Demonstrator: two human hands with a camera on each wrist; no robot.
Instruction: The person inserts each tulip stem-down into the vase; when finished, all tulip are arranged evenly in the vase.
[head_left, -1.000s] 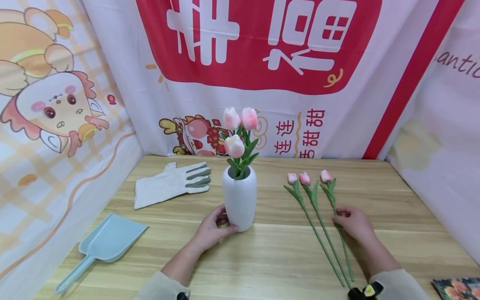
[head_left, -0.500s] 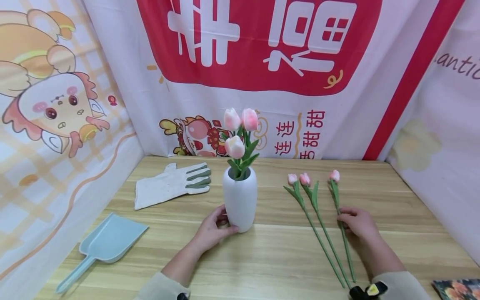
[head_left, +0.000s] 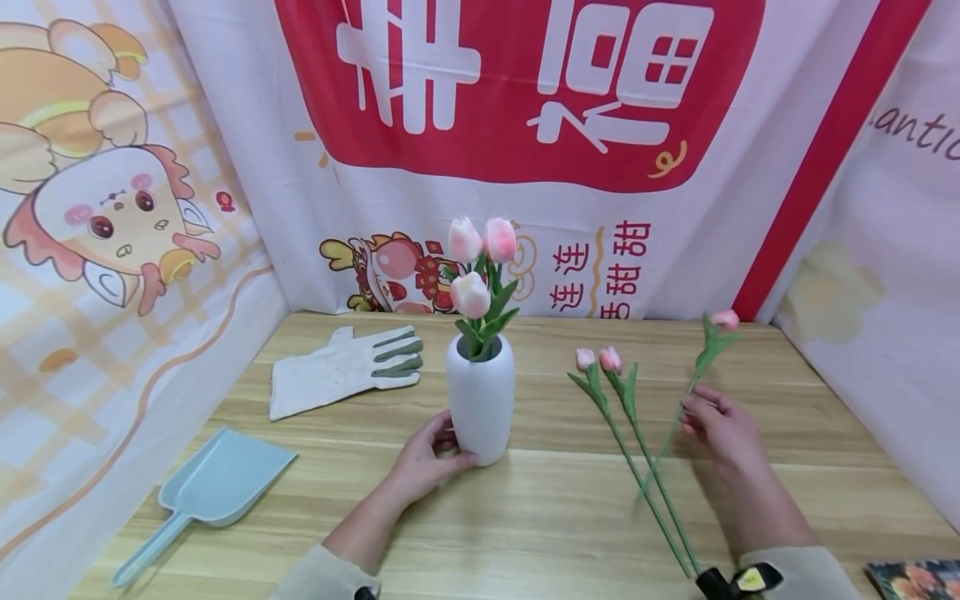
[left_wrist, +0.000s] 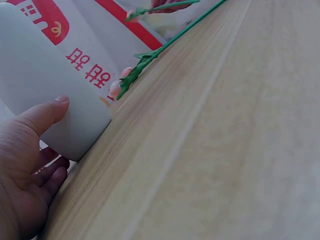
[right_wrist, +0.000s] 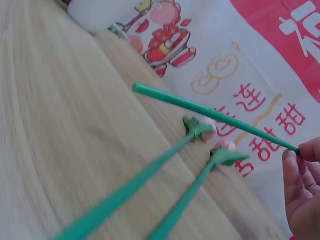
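While the left hand (head_left: 426,458) grips the white vase (head_left: 480,408) low on its left side, thumb against the wall and fingers curled about the base, the right hand (head_left: 723,429) pinches the held tulip (head_left: 709,348) by its stem. This flower is over the right part of the table (head_left: 540,517); its long axis slants from the pink bloom, pointing far and right, to the cut end, pointing near and left. Seen from the head, the stem crosses the 2 lying tulips (head_left: 610,360), whose blooms point far and whose stems run near and slightly right. The vase stands upright, 3 pink tulips (head_left: 470,293) rising from its mouth.

The table has pale wood grain running left to right. On the far left lies a white glove (head_left: 322,375), its grey-green fingers pointing right; on the near left, a light blue dustpan (head_left: 225,477), handle toward the near left. A flower-printed item (head_left: 918,577) sits at the near right. Behind hangs a white cloth (head_left: 540,196) with a red panel; printed cloths also line the left and right.
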